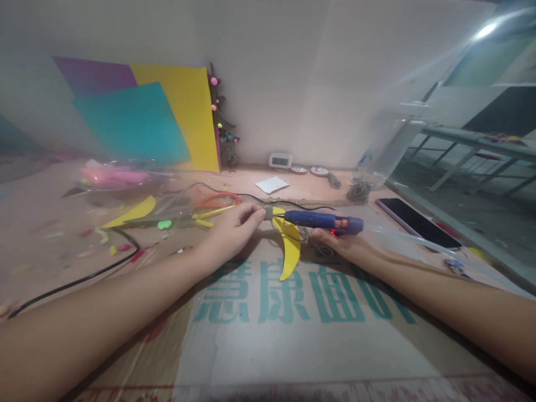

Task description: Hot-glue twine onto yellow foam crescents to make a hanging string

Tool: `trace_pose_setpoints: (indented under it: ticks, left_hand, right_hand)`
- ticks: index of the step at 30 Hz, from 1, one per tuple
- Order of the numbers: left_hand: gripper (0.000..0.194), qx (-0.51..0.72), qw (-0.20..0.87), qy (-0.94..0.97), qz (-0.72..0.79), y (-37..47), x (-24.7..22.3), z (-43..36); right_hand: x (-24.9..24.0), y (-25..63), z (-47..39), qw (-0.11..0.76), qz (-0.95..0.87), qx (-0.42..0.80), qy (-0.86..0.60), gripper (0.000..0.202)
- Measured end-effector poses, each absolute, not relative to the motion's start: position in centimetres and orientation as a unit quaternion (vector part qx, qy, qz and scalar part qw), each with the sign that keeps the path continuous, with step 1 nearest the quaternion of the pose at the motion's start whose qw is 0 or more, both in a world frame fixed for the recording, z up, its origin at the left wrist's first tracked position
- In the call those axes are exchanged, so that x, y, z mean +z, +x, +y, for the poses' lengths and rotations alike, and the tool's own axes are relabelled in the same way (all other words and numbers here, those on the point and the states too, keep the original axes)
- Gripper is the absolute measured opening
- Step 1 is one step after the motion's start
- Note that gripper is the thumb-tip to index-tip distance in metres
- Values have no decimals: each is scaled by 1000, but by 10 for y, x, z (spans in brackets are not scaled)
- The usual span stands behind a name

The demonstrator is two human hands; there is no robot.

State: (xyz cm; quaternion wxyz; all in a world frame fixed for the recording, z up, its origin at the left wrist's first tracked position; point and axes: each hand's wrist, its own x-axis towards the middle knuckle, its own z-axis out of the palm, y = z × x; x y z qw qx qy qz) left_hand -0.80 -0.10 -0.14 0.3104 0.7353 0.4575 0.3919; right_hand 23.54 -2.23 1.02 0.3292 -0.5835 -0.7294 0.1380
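My left hand (243,226) pinches a small grey piece (268,212) at the upper end of a curved yellow crescent (291,251), which hangs down over the printed sheet. My right hand (330,240) is closed around a blue glue gun (314,219) that points left. Its metal tip touches or nearly touches the grey piece; the exact contact is too small to tell. A red light glows on the gun's underside. Some thin cord lies behind the crescent, near my right fingers.
Orange-handled scissors (218,199) and a yellow cut-out (134,213) lie left of my left hand. A black cable (96,273) crosses the left side. A phone (419,223) rests at the right, with twine (358,191) and a white card (272,185) toward the wall.
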Motion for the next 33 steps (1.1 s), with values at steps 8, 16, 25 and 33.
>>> trace_pose_setpoints:
  ticks: [8, 16, 25, 33]
  left_hand:
    - [27, 392, 311, 735, 457, -8, -3, 0]
    - [28, 384, 305, 745, 453, -9, -3, 0]
    - [28, 375, 300, 753, 450, -9, -3, -1]
    - [27, 378, 299, 749, 454, -9, -4, -1]
  right_hand:
    - [9, 235, -22, 300, -737, 139, -589, 35]
    - [10, 237, -21, 352, -734, 172, -555, 30]
    - [9, 238, -22, 360, -747, 161, -536, 34]
    - [10, 237, -23, 352, -740, 149, -554, 38]
